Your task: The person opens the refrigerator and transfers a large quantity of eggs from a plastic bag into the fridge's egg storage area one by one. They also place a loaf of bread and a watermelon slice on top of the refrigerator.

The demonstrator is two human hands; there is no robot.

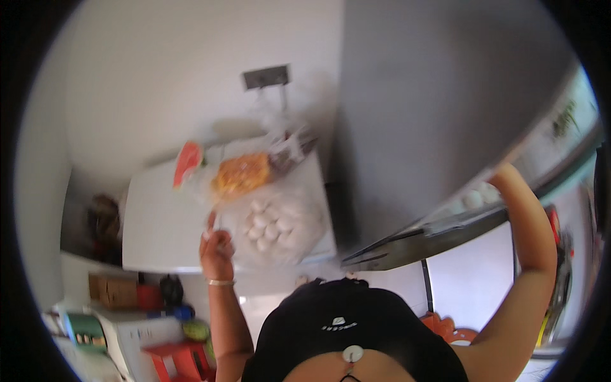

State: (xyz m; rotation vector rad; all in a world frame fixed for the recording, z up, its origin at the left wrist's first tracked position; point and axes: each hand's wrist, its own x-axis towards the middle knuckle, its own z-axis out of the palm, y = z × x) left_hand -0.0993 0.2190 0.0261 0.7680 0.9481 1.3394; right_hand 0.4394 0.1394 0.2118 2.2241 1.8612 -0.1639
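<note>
My left hand (217, 250), with a bracelet at the wrist, is over the near part of a white tabletop (162, 224). Its index finger points away from me and the others look curled; blur hides whether anything is between them. Just right of it lies a clear plastic bag of white eggs (270, 229). Beyond the fingertip are a bag of orange-yellow food (243, 173) and a cut watermelon piece (189, 162). My right hand (500, 174) is at the edge of a large grey panel, apparently a refrigerator's side, and its fingers are mostly hidden. Pale round items (473, 199) show below it.
A plastic bag with dark contents (289, 155) sits at the tabletop's back right, under a wall socket strip (266, 77). The grey panel (410, 119) stands close on the right. Behind on the left are a cardboard box (117, 292) and a red stool (176, 358).
</note>
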